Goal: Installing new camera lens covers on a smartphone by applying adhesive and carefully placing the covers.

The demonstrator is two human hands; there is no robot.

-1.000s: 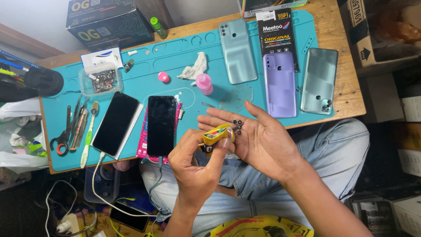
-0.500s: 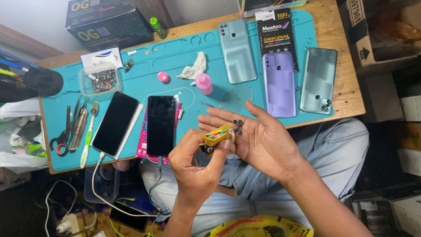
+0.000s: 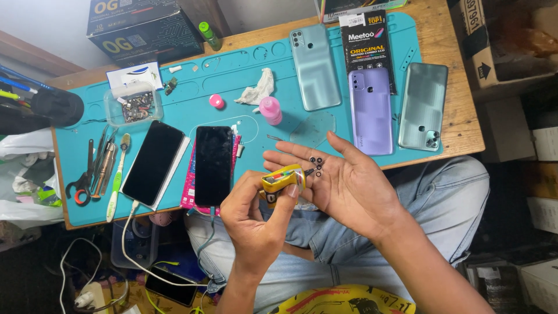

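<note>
Cluttered wooden bench under a teal work mat, seen from above, jeans-clad knees below its near edge. At lower centre of the frame, left hand pinching a small yellow tube, nozzle aimed toward the other palm. Right hand spread flat, palm up, cupping several tiny black rings near the finger bases. Just left of the hands, two dark-screened phones lying face up, one on a pink card, a cable trailing off the bench edge. Further up and right, three phone backs, two teal, one lilac, lying camera side up, apparently waiting. Pink bottle and crumpled tissue at mid-mat; tools and a parts tub at far left. Judging by this: rings laid out and glue in hand, nothing yet seated on any phone back, so fitting seems barely begun.
</note>
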